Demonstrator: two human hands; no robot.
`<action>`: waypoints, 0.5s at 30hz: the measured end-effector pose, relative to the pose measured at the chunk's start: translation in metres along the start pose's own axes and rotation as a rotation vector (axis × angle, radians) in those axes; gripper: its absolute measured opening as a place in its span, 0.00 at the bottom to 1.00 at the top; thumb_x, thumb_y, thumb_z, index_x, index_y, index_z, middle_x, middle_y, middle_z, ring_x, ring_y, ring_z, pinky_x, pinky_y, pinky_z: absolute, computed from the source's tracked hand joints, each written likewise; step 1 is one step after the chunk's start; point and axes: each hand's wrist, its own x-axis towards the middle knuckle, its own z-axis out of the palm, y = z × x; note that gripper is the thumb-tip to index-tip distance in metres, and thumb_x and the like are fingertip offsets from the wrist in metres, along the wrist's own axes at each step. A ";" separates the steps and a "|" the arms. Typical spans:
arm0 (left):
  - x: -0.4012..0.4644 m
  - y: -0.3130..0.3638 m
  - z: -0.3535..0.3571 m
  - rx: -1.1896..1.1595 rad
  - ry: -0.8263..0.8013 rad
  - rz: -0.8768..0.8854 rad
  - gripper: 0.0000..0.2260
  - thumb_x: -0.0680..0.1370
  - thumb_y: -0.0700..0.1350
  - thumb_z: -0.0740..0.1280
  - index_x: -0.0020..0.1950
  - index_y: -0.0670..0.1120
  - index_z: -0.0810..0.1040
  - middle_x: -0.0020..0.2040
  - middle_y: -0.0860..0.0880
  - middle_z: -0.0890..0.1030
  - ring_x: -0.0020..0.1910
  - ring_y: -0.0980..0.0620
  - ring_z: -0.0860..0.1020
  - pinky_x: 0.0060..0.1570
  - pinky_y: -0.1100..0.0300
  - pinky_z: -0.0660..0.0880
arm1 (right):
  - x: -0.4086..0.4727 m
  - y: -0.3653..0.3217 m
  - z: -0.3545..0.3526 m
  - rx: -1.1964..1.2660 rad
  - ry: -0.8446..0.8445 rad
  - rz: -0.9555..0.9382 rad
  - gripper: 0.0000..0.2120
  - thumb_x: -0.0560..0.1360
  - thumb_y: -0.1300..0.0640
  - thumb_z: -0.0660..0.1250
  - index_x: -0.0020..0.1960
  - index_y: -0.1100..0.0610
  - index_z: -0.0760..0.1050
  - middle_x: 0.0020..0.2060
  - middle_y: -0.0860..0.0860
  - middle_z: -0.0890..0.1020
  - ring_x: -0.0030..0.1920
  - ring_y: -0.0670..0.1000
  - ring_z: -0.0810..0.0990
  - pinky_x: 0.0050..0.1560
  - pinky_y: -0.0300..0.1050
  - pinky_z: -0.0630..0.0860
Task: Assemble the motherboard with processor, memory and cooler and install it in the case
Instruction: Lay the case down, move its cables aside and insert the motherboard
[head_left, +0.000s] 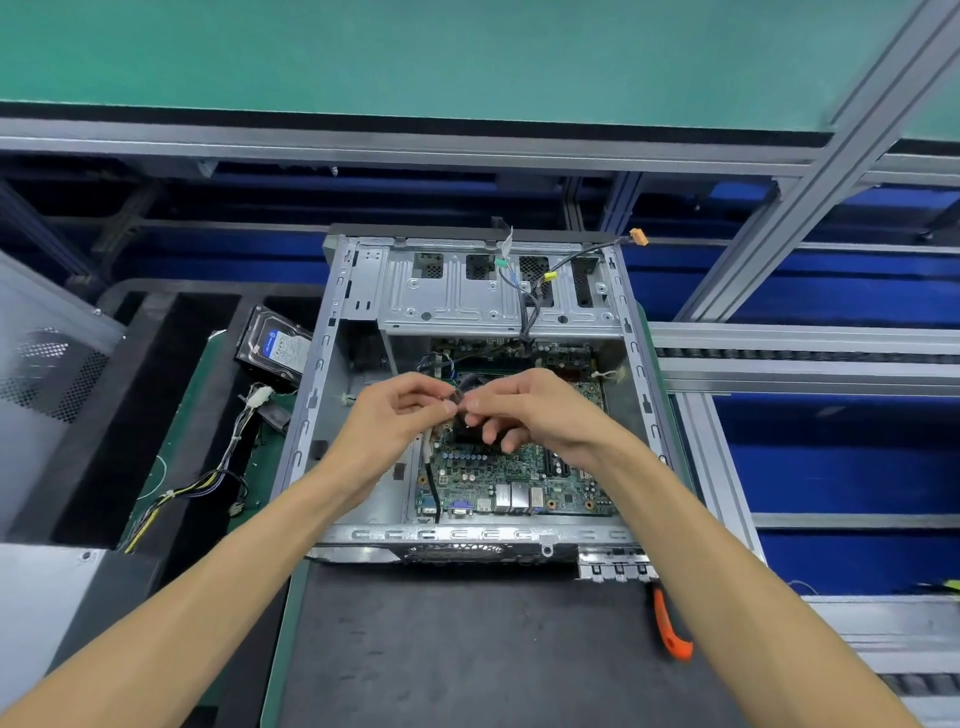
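A perforated metal side panel (49, 364) is leaning at the far left edge of the bench. Just right of it, a bundle of yellow and black power cables (202, 483) with a white connector (258, 399) is lying on the green mat (171, 467), and a hard drive (275, 345) with a blue label is resting tilted against the left wall of the computer case (332, 322).

The case is lying open on its side at the middle of the bench, and the motherboard (509, 467) is sitting inside it, flat on the case floor, its rear ports facing the near edge.

Your left hand (387, 421) is hovering over the board's left part, thumb and forefinger curled and pinching a small dark connector (458, 397). A black cable (432, 486) is hanging down from beneath this hand toward the near edge of the board.

Your right hand (535, 410) is meeting the left directly above the dark cooler (467, 434), fingertips pinching the same small connector from the other side; the remaining fingers are curled under. Exactly what the connector is joined to cannot be told.

Front-panel wires (530, 306) with green, yellow and orange plugs are draping over the drive cage (447, 291) at the far end of the case.

An orange-handled screwdriver (670, 623) is lying on the dark mat (441, 649) near the case's near right corner.
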 end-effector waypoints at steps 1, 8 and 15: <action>0.001 0.000 -0.001 -0.039 0.000 -0.018 0.06 0.74 0.43 0.75 0.49 0.53 0.85 0.46 0.48 0.86 0.48 0.53 0.82 0.52 0.61 0.76 | -0.001 0.000 -0.001 0.032 -0.024 -0.004 0.07 0.78 0.59 0.71 0.53 0.61 0.85 0.43 0.55 0.86 0.35 0.47 0.81 0.31 0.35 0.76; 0.002 -0.002 -0.001 -0.047 -0.051 -0.027 0.08 0.74 0.44 0.75 0.52 0.53 0.86 0.50 0.49 0.86 0.51 0.54 0.82 0.54 0.61 0.75 | -0.001 0.000 -0.004 0.111 -0.036 0.077 0.14 0.77 0.50 0.73 0.52 0.61 0.86 0.45 0.56 0.87 0.35 0.47 0.83 0.31 0.35 0.78; 0.001 0.000 0.007 -0.011 -0.025 -0.005 0.07 0.74 0.43 0.75 0.51 0.50 0.86 0.48 0.50 0.86 0.48 0.56 0.82 0.48 0.68 0.76 | 0.005 -0.002 -0.001 0.087 -0.003 0.173 0.09 0.79 0.59 0.70 0.55 0.65 0.81 0.37 0.51 0.83 0.31 0.45 0.78 0.28 0.35 0.74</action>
